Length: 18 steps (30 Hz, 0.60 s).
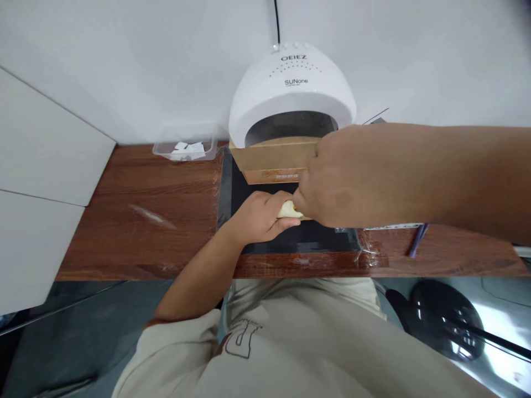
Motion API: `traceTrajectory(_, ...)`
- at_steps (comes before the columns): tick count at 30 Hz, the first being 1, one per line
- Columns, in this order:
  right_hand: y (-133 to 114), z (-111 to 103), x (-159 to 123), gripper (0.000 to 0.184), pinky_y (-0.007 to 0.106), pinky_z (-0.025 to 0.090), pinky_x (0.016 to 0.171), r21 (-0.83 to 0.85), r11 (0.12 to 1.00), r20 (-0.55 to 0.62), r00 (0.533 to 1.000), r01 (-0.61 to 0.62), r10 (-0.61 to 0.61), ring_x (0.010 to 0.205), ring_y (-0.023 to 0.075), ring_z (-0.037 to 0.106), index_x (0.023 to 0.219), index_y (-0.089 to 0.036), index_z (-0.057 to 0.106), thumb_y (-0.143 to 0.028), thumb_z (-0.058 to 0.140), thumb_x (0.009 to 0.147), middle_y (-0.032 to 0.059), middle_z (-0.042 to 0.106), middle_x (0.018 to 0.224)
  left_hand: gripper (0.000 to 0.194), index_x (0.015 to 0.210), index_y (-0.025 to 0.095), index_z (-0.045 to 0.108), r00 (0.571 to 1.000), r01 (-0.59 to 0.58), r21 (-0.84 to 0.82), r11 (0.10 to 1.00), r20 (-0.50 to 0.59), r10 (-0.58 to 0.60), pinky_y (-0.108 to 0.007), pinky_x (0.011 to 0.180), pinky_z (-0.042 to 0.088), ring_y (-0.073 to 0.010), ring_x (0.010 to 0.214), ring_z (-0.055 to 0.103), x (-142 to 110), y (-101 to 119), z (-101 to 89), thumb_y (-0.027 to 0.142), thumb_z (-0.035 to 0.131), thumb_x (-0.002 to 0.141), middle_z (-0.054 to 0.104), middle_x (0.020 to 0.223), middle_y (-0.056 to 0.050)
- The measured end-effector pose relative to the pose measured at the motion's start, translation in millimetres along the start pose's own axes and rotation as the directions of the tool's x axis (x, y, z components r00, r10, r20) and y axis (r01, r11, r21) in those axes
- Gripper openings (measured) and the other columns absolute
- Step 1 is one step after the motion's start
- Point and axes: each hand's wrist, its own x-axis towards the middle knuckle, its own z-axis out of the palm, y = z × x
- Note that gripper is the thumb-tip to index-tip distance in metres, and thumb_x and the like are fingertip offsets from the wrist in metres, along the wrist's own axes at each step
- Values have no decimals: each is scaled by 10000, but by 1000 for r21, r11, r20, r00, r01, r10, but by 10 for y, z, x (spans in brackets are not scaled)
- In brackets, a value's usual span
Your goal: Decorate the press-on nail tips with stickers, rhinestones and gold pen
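My left hand [266,217] is closed around a small cream-coloured piece [287,209], whose kind I cannot make out. Just above the black mat [286,239], the two hands meet at this piece. My right hand [326,179] reaches in from the right, closed, with its back toward me. Its fingertips touch or nearly touch the cream piece, and whatever they hold is hidden. Behind the hands, a white dome-shaped nail lamp [293,83] stands on a brown cardboard box [271,157], its opening facing me.
A clear plastic tray [164,151] with white scraps sits at the back left of the wooden table [174,190]. Purple sticks [418,240] lie at the right, partly under my forearm. A black cable [277,22] runs up the wall. A stool base [446,318] stands below.
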Motion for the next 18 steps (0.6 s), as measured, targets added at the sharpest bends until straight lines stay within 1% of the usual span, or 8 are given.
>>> traceTrajectory(2,226,159,-37,687,295,461,704,-18,1000,104,995,4,-2,659,51,598,512,-212,435,-574,194,1044,-45,584,595,470,968,177,510,1000,16,-9,1000,3,-16,-272,511,363,-150,512,594,-5,-14,7,571,260,1030,643,663,-5)
traceTrajectory(3,326,211,-53,671,290,469,714,-31,999,98,995,-8,11,689,49,625,510,-199,434,-541,236,1052,-49,616,624,467,968,177,512,1000,28,-14,1000,13,-28,-270,514,370,-149,521,603,-8,-22,12,574,274,1027,650,673,-7)
traceTrajectory(5,471,266,-72,667,284,483,710,-49,999,147,989,7,0,667,44,650,482,-183,418,-515,306,1050,-60,615,578,469,974,173,519,997,58,-24,998,50,-57,-266,519,383,-151,539,618,-12,-36,27,585,299,1019,655,682,-9)
traceTrajectory(7,530,280,-69,683,292,498,708,-66,997,215,976,39,-24,641,49,665,454,-174,406,-522,345,1038,-69,594,520,485,980,168,524,993,88,-36,995,85,-85,-263,519,384,-153,548,624,-18,-47,53,599,301,1011,652,681,-11)
traceTrajectory(10,499,290,-38,702,317,513,720,-71,995,301,953,70,-46,673,71,699,440,-166,416,-568,368,1014,-78,613,519,516,979,168,522,988,119,-41,992,108,-114,-267,522,386,-154,552,626,-30,-58,106,617,270,1007,656,694,-17)
traceTrajectory(13,410,292,-8,718,320,515,714,-54,995,330,942,79,-57,705,86,720,428,-163,418,-634,407,969,-75,651,547,526,989,164,518,987,119,-31,992,108,-115,-276,522,384,-159,559,633,-42,-68,150,620,255,1008,670,716,-25)
traceTrajectory(15,326,250,11,750,301,498,702,-48,993,374,923,111,-85,725,73,722,430,-163,424,-692,316,950,-72,664,570,534,997,161,520,985,129,-24,991,121,-126,-282,522,380,-163,560,635,-44,-72,161,625,255,1006,673,720,-27)
traceTrajectory(18,145,79,56,829,291,454,692,-2,989,444,887,146,-130,748,40,706,476,-158,472,-726,38,896,-82,626,568,552,999,160,532,977,159,-39,987,150,-152,-284,540,389,-169,587,642,-32,-70,141,639,257,999,681,743,-37)
